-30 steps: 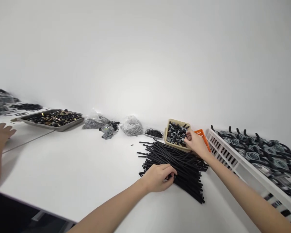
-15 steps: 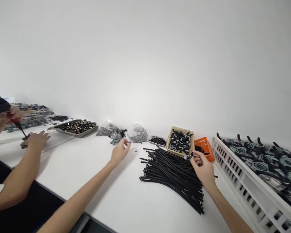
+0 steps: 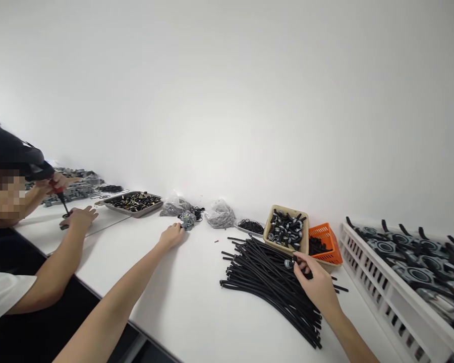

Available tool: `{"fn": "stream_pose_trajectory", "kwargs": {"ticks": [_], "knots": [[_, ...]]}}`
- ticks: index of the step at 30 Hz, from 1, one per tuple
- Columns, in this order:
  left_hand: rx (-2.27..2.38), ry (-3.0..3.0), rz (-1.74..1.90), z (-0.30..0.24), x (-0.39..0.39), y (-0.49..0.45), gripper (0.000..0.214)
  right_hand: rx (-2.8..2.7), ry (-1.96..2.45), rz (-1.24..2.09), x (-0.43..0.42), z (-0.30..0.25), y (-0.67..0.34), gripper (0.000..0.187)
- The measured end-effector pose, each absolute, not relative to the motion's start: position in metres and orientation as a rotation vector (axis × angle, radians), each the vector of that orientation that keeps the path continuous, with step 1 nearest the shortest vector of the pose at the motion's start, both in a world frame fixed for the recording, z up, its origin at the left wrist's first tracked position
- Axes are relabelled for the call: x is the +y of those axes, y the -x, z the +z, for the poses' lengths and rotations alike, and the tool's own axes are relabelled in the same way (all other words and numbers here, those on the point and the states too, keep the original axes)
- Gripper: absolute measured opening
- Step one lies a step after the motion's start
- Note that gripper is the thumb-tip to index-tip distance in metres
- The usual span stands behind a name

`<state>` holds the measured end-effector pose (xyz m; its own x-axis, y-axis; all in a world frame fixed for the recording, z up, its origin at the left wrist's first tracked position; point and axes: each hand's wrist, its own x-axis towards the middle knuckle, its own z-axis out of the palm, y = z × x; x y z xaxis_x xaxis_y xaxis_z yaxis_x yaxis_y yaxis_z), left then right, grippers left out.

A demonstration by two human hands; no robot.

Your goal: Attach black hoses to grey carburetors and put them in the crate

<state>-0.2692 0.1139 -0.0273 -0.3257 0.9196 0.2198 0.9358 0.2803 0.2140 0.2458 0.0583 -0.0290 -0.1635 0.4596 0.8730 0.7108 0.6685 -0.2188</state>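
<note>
My left hand (image 3: 172, 235) is stretched far out over the white table (image 3: 196, 302), its fingers reaching a small grey metal part (image 3: 188, 220); whether it grips the part is hidden. My right hand (image 3: 313, 276) hovers over a pile of black tubes (image 3: 267, 282) and pinches a small metal fitting (image 3: 289, 263) between thumb and fingers. Just behind stands a beige bin (image 3: 287, 230) full of such fittings.
An orange basket (image 3: 323, 242) and a white crate (image 3: 401, 282) of grey-black assemblies stand on the right. Two clear bags (image 3: 219, 214) of small parts, black rings (image 3: 250, 226) and a metal tray (image 3: 133, 202) line the back. A co-worker at left holds a red-handled screwdriver (image 3: 60, 197).
My left hand left the tube pile and reached left and away to the grey part. My right hand drew a fitting out of the beige bin toward me. The view swung left.
</note>
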Motion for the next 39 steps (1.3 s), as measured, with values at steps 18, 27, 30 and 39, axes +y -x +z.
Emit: {"fn": "stream_pose_trajectory", "kwargs": {"ticks": [18, 27, 30, 39], "knots": [[-1.736, 2.268, -0.533, 0.025, -0.014, 0.138, 0.042, -1.767, 0.888, -0.327, 0.051, -0.027, -0.242, 0.022], [-0.866, 2.590, -0.713, 0.009, -0.027, -0.030, 0.023, -1.635, 0.911, -0.257, 0.037, -0.021, -0.240, 0.021], [-0.769, 2.590, -0.846, 0.004, -0.015, -0.048, 0.029, -1.557, 0.948, -0.126, 0.036, -0.021, -0.240, 0.023], [-0.872, 2.829, -1.305, -0.018, -0.009, -0.026, 0.064, -1.269, 0.812, 0.805, 0.043, -0.020, -0.239, 0.028]]}}
